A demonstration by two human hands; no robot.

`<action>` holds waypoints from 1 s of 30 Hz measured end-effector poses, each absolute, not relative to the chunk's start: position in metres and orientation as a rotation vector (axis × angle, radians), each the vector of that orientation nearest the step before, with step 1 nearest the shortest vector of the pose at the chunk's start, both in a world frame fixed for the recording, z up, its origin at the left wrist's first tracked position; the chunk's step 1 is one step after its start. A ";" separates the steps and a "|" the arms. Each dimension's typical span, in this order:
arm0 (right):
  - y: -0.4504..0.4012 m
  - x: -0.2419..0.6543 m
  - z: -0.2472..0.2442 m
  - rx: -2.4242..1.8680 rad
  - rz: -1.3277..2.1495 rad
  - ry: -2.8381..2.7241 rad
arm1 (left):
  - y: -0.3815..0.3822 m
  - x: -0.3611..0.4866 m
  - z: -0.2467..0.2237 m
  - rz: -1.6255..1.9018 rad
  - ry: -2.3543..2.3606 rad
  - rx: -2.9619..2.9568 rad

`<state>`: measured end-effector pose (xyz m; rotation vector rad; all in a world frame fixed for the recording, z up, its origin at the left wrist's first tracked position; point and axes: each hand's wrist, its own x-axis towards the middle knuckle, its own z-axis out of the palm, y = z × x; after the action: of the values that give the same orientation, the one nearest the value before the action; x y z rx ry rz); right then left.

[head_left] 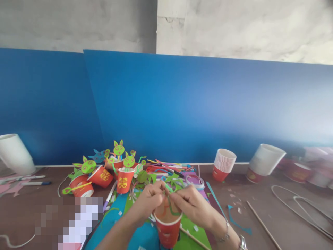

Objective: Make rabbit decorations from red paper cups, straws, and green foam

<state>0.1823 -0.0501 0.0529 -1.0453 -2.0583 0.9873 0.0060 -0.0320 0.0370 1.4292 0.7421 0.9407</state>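
Observation:
A red paper cup (169,231) stands at the bottom centre, its open top facing up. Over its rim my left hand (153,198) and my right hand (189,205) meet, fingers closed in a pinch around a thin green strip (173,210) that hangs down into the cup. The pinched fingertips hide part of the strip. To the left, a red cup (124,180) holds a green animal-face cutout (129,160). More decorated cups lie tipped beside it.
Coloured pipe cleaners and paper scraps cover the middle back. Stacked paper cups (224,163) stand at the right, near a wooden stick (262,224) and a white cable. Blue paper (122,225) lies under my left forearm; a blue partition (166,111) rises behind.

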 end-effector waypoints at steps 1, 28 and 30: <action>-0.051 0.182 0.054 -1.041 1.005 -2.065 | -0.032 0.006 0.036 0.934 0.732 1.451; -0.042 0.187 0.048 -1.064 1.257 -1.638 | -0.031 -0.003 0.050 0.887 0.876 1.288; -0.044 0.189 0.050 -1.079 1.338 -1.668 | -0.031 -0.004 0.050 0.811 0.873 1.311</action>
<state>0.1885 -0.0439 0.0505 -1.0794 -1.6682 1.3382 -0.0037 -0.0315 0.0497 1.3108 0.8732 0.8110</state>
